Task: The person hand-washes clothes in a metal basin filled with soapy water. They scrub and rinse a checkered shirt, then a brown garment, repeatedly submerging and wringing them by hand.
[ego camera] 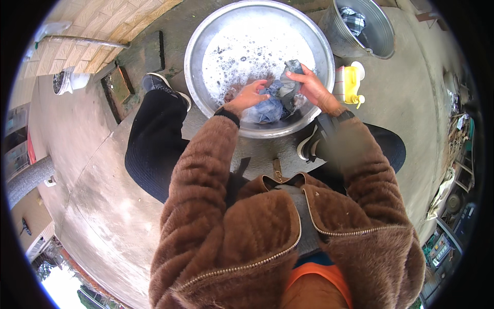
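Note:
A wide round metal basin [259, 133] stands on the ground before me, filled with white suds [254, 42]. Wet blue denim cloth [268, 108] lies in the near part of the basin, with brownish cloth partly under foam beside it. My right hand [314, 87] grips a bunched grey-green cloth [290, 83] between thumb and fingers, its lower end hanging onto the denim. Just left of it, my left hand [249, 94] hovers over the denim with its fingers apart and nothing held. What lies deeper under the foam is hidden.
A metal bucket [370, 34] holding checked cloth stands right of the basin's far side. Near it is a yellow and white bottle [350, 83]. My shoes [170, 87] flank the basin on the concrete. Far left are a tiled wall [115, 23] and a white container [79, 81].

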Available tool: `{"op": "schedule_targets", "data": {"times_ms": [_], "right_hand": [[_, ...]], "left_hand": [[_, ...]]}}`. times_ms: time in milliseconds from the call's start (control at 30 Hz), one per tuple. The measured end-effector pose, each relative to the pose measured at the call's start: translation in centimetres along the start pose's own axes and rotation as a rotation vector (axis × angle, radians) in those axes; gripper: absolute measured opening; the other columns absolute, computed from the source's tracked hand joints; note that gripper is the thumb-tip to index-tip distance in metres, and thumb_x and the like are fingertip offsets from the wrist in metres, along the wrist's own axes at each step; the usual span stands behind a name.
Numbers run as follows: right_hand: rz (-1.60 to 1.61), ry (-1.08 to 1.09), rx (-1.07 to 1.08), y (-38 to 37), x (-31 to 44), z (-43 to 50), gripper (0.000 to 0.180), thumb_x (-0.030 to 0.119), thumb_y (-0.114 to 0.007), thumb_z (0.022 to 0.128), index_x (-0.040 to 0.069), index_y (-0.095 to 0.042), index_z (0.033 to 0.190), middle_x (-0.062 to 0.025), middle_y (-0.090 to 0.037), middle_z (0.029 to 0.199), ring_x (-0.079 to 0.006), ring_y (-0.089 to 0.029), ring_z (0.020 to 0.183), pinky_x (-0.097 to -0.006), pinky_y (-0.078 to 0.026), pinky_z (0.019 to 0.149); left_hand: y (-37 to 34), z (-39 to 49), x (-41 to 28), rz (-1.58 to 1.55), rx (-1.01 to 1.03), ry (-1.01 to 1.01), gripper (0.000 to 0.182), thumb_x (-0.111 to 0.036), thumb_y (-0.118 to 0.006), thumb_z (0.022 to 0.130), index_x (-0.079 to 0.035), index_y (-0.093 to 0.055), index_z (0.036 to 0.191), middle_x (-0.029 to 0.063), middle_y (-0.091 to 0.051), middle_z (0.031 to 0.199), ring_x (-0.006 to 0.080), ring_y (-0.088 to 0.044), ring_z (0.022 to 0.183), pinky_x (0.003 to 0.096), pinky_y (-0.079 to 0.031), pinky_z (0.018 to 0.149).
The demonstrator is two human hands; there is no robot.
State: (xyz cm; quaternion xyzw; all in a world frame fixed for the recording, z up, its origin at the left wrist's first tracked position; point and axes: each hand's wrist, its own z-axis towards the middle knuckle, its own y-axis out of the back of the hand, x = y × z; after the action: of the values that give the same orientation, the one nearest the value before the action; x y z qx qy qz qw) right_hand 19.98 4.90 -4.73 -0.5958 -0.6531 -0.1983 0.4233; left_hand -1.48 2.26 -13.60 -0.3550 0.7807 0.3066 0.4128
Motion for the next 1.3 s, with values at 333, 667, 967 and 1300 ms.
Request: {"op": "schedule_targets", "data": {"times_ms": [333,667,967,1300], "right_hand": [[0.432,0.140,0.176,-2.6,4.5,-4.0,0.040,0.025,-0.052,0.093,0.007,-0.041,0.128,-0.0086,-0.054,0.120,-0.0217,-0.056,0.108,-0.0399,-0.048,0.089],[0.391,0.109,0.225,-2.5,4.9,-3.1,0.043,0.031,-0.048,0.095,0.007,-0.040,0.130,-0.0081,-0.053,0.122,-0.0215,-0.053,0.112,-0.0395,-0.046,0.093],[0.212,0.147,-0.119,1.5,3.1,-1.2,0.034,0.025,-0.063,0.086,0.002,-0.057,0.111,-0.0069,-0.062,0.107,-0.0182,-0.059,0.098,-0.0338,-0.047,0.086],[-0.264,0.105,-0.387,5.5,0.1,-0.1,0.038,0.031,-0.062,0.084,-0.001,-0.059,0.104,-0.0081,-0.065,0.086,-0.0204,-0.061,0.073,-0.0329,-0.048,0.065]], "left_hand": [[0.0,-3.5,-5.7,-0.225,-0.113,-0.163,0.043,-0.034,-0.048,0.095,-0.004,-0.049,0.126,0.0118,-0.057,0.112,0.0213,-0.054,0.103,0.0349,-0.043,0.090],[1.3,-5.7,-10.7,-0.558,-0.047,-0.136,0.029,-0.030,-0.049,0.095,-0.005,-0.054,0.109,0.0028,-0.057,0.100,0.0127,-0.054,0.092,0.0276,-0.045,0.081],[4.5,-5.9,-10.9,-0.811,-0.292,-0.236,0.022,-0.021,-0.054,0.092,-0.003,-0.055,0.105,0.0029,-0.058,0.099,0.0127,-0.052,0.096,0.0274,-0.042,0.084],[7.3,-7.0,-11.9,-0.444,-0.304,-0.193,0.027,-0.005,-0.060,0.083,-0.003,-0.053,0.109,0.0067,-0.058,0.102,0.0158,-0.055,0.097,0.0288,-0.044,0.085]]}}
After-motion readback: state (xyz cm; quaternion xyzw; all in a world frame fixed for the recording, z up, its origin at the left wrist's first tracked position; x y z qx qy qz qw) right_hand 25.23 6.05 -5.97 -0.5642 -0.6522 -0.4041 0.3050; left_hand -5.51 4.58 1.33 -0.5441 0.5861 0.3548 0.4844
